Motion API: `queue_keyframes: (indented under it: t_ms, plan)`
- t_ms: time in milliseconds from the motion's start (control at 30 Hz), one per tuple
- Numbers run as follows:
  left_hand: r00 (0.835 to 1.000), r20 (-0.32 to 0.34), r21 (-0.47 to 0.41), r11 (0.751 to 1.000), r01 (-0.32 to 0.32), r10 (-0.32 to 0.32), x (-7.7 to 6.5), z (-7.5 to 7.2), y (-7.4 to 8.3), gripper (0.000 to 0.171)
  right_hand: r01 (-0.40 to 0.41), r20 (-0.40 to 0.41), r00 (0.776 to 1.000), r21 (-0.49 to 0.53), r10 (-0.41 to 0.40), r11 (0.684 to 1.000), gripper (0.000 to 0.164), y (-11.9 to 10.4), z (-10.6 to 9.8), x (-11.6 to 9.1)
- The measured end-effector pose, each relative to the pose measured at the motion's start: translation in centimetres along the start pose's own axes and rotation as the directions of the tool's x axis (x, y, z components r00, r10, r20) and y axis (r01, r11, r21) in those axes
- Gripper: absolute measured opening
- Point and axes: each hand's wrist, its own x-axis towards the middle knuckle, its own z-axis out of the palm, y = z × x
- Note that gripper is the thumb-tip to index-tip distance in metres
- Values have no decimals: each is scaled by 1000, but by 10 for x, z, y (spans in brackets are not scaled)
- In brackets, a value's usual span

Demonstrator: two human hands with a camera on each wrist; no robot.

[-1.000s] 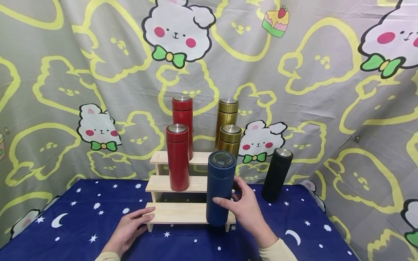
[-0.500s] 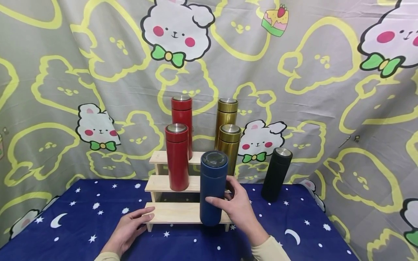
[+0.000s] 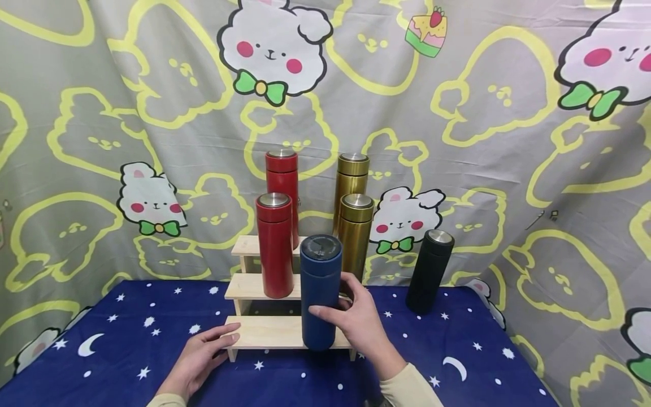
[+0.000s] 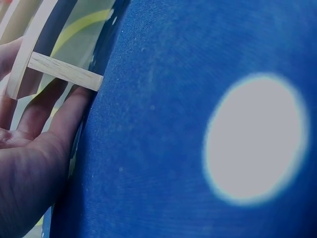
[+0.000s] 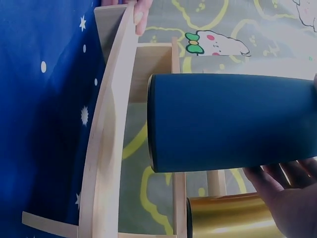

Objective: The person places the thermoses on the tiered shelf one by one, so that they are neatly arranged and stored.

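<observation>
My right hand grips a dark blue insulated bottle by its side, thumb in front. The bottle is upright, and in the right wrist view its base hangs a little above the lowest step. My left hand holds the left end of the three-step wooden stand, with fingers above and below the board in the left wrist view. A red bottle and a gold bottle stand on the middle step. Behind them on the top step are another red bottle and gold bottle.
A black bottle stands on the table right of the stand. The dark blue tablecloth has white stars and moons. A grey patterned curtain hangs close behind the stand.
My right hand has carried the blue bottle leftward along the front of the lowest step, uncovering more of the gold bottle behind. My left hand keeps its place on the stand.
</observation>
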Motion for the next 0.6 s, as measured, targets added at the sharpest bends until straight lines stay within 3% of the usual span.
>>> queue_keyframes:
  t_ms: [600]
  plan:
    - [1000,5,2,1000,4,-4,-1,0,1,37,-31,60,998,35,29,999,62,5,13,6]
